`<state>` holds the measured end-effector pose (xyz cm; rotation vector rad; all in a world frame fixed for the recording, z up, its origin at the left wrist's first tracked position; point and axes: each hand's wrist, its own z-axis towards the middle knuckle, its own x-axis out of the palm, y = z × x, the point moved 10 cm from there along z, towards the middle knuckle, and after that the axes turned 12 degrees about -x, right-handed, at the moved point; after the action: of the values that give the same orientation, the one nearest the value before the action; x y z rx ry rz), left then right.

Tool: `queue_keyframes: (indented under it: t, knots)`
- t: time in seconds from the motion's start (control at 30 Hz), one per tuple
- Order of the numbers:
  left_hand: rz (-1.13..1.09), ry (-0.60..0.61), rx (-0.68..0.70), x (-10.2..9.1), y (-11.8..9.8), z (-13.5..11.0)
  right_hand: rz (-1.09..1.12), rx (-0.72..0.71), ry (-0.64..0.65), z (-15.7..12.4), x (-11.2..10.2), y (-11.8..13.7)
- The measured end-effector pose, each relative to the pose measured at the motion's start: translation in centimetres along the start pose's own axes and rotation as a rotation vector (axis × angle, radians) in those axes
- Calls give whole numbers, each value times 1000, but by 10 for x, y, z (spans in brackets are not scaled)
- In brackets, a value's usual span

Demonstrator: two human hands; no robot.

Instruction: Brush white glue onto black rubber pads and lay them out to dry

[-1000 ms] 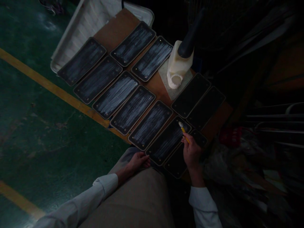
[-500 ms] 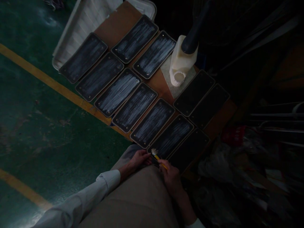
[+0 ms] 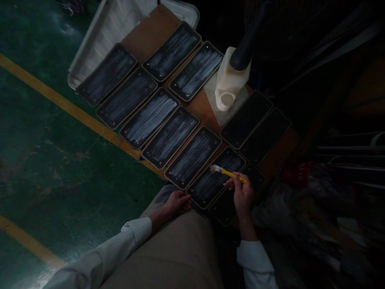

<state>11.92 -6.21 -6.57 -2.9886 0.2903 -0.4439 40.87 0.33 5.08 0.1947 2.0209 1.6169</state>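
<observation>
My right hand [image 3: 242, 194] is closed around a small yellow-handled brush [image 3: 226, 173], whose pale bristles lie over a dark rectangular plate [image 3: 215, 176] streaked with white. My left hand [image 3: 177, 200] rests with curled fingers at the near corner of that same plate, touching its edge. Several more dark plates streaked white [image 3: 148, 118] lie in rows on a brown board [image 3: 147, 38]. Three plates at the right, such as the dark plate [image 3: 246, 119], look unstreaked.
A white plastic jug [image 3: 229, 80] with an open mouth stands on a cloth beside the plates, a dark handle rising from it. A white tray [image 3: 105, 28] lies under the board's far end. The green floor [image 3: 45, 160] has yellow lines. Clutter fills the dark right side.
My right hand carried the brush from the plate's far end to its near end by my left hand, then back to the plate's middle. My left hand stayed at the corner.
</observation>
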Motion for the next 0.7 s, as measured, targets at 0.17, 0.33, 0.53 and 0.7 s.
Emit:
queue_keyframes:
  t: [0.17, 0.33, 0.53, 0.7]
  knots:
    - [12, -10, -16, 2, -4, -4, -252, -257, -34, 16, -13, 33]
    - [15, -44, -21, 3, -6, -7, -459, -443, 164, 10, 17, 37]
    - [-50, -44, -42, 4, -4, -8, -439, -431, 431, -51, 50, 39]
    - [-41, -47, -44, 3, -4, -9, -266, -176, 407, -56, 28, 41]
